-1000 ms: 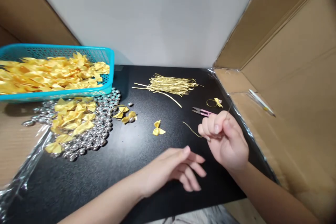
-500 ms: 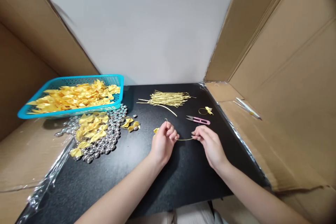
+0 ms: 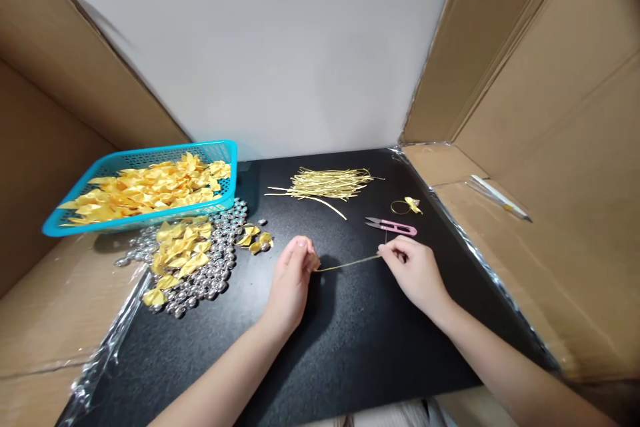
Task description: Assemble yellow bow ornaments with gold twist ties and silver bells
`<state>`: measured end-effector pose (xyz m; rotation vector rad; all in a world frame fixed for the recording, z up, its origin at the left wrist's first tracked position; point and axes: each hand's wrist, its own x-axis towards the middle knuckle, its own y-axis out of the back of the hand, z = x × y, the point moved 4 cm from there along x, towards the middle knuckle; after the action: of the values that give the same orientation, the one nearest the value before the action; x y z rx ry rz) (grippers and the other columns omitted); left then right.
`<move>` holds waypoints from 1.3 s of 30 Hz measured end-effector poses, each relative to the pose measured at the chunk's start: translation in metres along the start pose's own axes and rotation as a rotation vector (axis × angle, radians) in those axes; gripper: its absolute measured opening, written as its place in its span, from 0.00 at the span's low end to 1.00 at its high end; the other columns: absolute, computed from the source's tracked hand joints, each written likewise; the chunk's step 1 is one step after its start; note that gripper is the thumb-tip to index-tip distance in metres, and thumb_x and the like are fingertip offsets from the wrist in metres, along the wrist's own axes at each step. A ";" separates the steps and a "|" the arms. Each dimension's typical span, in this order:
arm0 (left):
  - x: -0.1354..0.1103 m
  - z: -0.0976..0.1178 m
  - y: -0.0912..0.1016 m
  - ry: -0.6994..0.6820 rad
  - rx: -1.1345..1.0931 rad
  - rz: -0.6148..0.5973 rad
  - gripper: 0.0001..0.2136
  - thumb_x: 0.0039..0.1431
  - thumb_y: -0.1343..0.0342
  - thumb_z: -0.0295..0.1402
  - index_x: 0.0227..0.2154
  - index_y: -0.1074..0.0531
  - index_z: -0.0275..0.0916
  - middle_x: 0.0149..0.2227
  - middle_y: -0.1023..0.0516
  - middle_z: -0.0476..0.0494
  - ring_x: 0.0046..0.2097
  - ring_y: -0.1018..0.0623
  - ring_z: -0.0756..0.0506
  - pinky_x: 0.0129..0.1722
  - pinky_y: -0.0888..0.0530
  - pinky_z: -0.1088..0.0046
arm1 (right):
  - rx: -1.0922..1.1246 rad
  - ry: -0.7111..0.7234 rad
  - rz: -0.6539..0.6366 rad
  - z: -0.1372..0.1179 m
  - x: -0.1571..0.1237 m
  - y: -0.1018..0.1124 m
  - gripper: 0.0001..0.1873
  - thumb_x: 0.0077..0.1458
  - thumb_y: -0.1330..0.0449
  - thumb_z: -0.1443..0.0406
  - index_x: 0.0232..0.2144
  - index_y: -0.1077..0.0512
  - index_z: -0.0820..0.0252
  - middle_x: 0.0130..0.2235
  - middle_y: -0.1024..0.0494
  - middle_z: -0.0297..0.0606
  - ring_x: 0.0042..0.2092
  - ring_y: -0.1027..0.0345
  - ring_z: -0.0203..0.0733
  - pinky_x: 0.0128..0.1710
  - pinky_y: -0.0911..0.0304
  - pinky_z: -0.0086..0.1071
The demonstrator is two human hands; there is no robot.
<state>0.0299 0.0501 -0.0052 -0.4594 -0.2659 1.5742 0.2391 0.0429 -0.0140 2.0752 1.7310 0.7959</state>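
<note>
Left hand [image 3: 291,280] and right hand [image 3: 416,275] have moved farther apart over the table [image 3: 350,353]. I see the basket [image 3: 233,170] by its back left corner, scissors [image 3: 387,224] near its right edge. Fingers of both pinch the string [image 3: 350,263], between front and back edges.

The cord [image 3: 350,263] is gold, bows [image 3: 183,247] yellow, beads [image 3: 217,273] silver, snips [image 3: 403,229] pink-handled, basket [image 3: 233,173] turquoise, table [image 3: 360,340] black.
</note>
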 end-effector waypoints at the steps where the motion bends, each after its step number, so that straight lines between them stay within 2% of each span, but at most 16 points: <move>1: -0.001 -0.002 0.000 0.005 0.017 -0.015 0.13 0.60 0.42 0.39 0.23 0.33 0.38 0.21 0.45 0.55 0.25 0.44 0.51 0.27 0.41 0.76 | -0.051 0.016 -0.023 -0.002 -0.001 -0.002 0.16 0.59 0.46 0.63 0.19 0.34 0.59 0.22 0.36 0.32 0.23 0.44 0.37 0.25 0.50 0.32; 5: -0.006 -0.011 0.003 0.046 0.061 -0.077 0.14 0.61 0.44 0.41 0.24 0.32 0.38 0.21 0.44 0.54 0.26 0.45 0.50 0.27 0.43 0.75 | -0.230 0.076 -0.118 -0.010 -0.003 -0.010 0.15 0.57 0.47 0.68 0.19 0.39 0.58 0.23 0.36 0.32 0.26 0.42 0.38 0.29 0.52 0.33; 10: -0.013 -0.017 0.001 0.129 0.116 -0.201 0.15 0.63 0.47 0.43 0.26 0.31 0.38 0.21 0.45 0.55 0.26 0.46 0.50 0.27 0.45 0.74 | -0.637 0.230 -0.313 -0.022 -0.003 -0.016 0.12 0.60 0.48 0.68 0.24 0.32 0.60 0.26 0.29 0.38 0.30 0.34 0.43 0.32 0.49 0.35; 12: -0.016 -0.017 -0.001 0.149 0.140 -0.252 0.16 0.64 0.49 0.43 0.25 0.32 0.38 0.22 0.45 0.55 0.26 0.46 0.50 0.27 0.45 0.74 | -0.678 0.227 -0.341 -0.028 0.002 -0.012 0.11 0.59 0.45 0.65 0.25 0.30 0.61 0.25 0.29 0.38 0.28 0.34 0.43 0.30 0.47 0.35; 14: -0.019 -0.016 -0.003 0.168 0.161 -0.285 0.16 0.65 0.49 0.43 0.25 0.33 0.38 0.23 0.44 0.54 0.27 0.46 0.50 0.27 0.45 0.73 | -0.555 0.185 -0.303 -0.038 0.008 -0.005 0.09 0.56 0.41 0.63 0.27 0.28 0.62 0.24 0.30 0.35 0.26 0.36 0.40 0.28 0.46 0.34; 16: -0.021 -0.015 -0.006 0.191 0.188 -0.333 0.17 0.65 0.50 0.44 0.25 0.34 0.38 0.23 0.43 0.54 0.27 0.46 0.50 0.27 0.45 0.73 | -0.243 0.208 -0.290 -0.050 0.013 -0.003 0.06 0.55 0.39 0.65 0.35 0.25 0.62 0.26 0.28 0.34 0.27 0.35 0.38 0.29 0.41 0.32; 18: -0.023 -0.014 -0.008 0.217 0.206 -0.383 0.17 0.65 0.50 0.44 0.25 0.35 0.38 0.23 0.44 0.54 0.27 0.46 0.50 0.27 0.46 0.73 | 0.090 0.274 -0.400 -0.061 0.015 -0.008 0.10 0.55 0.39 0.69 0.42 0.24 0.61 0.31 0.25 0.35 0.31 0.32 0.37 0.33 0.36 0.30; 20: -0.023 -0.014 -0.009 0.242 0.217 -0.407 0.17 0.65 0.50 0.44 0.24 0.36 0.39 0.24 0.45 0.54 0.27 0.46 0.50 0.27 0.46 0.73 | 0.304 0.308 -0.502 -0.066 0.015 -0.015 0.10 0.56 0.38 0.71 0.41 0.22 0.61 0.34 0.23 0.37 0.34 0.30 0.36 0.35 0.33 0.29; 21: -0.023 -0.015 -0.010 0.252 0.224 -0.408 0.17 0.65 0.51 0.44 0.24 0.36 0.39 0.24 0.45 0.54 0.27 0.46 0.50 0.27 0.46 0.73 | 0.363 0.317 -0.508 -0.066 0.015 -0.018 0.08 0.55 0.38 0.71 0.38 0.21 0.61 0.34 0.23 0.38 0.35 0.29 0.36 0.36 0.33 0.28; 24: -0.024 -0.015 -0.009 0.278 0.262 -0.417 0.17 0.66 0.52 0.43 0.24 0.36 0.39 0.24 0.44 0.54 0.27 0.46 0.50 0.27 0.46 0.73 | 0.421 0.358 -0.430 -0.063 0.014 -0.020 0.06 0.55 0.37 0.73 0.32 0.20 0.63 0.30 0.23 0.38 0.32 0.28 0.35 0.34 0.34 0.27; 29: -0.024 -0.017 -0.009 0.307 0.303 -0.429 0.17 0.65 0.51 0.43 0.23 0.36 0.39 0.23 0.45 0.54 0.27 0.47 0.50 0.26 0.47 0.73 | 0.380 0.396 -0.334 -0.059 0.009 -0.023 0.05 0.52 0.39 0.76 0.28 0.23 0.67 0.29 0.25 0.39 0.30 0.31 0.34 0.30 0.35 0.27; 35: -0.022 -0.019 -0.008 0.352 0.264 -0.400 0.17 0.64 0.49 0.44 0.24 0.33 0.38 0.22 0.46 0.55 0.26 0.47 0.51 0.25 0.47 0.74 | 0.391 0.310 -0.325 -0.055 0.007 -0.025 0.07 0.55 0.41 0.75 0.27 0.29 0.64 0.29 0.28 0.36 0.31 0.34 0.33 0.31 0.37 0.27; 39: -0.021 -0.022 -0.003 0.364 0.203 -0.316 0.16 0.61 0.45 0.44 0.24 0.31 0.38 0.21 0.44 0.55 0.25 0.46 0.51 0.25 0.46 0.75 | 0.398 0.285 -0.298 -0.053 0.007 -0.022 0.07 0.56 0.42 0.75 0.27 0.30 0.62 0.29 0.28 0.34 0.31 0.34 0.33 0.32 0.37 0.27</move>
<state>0.0420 0.0269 -0.0205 -0.5079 0.0979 1.1697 0.1910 0.0487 0.0165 1.9270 2.4567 0.7271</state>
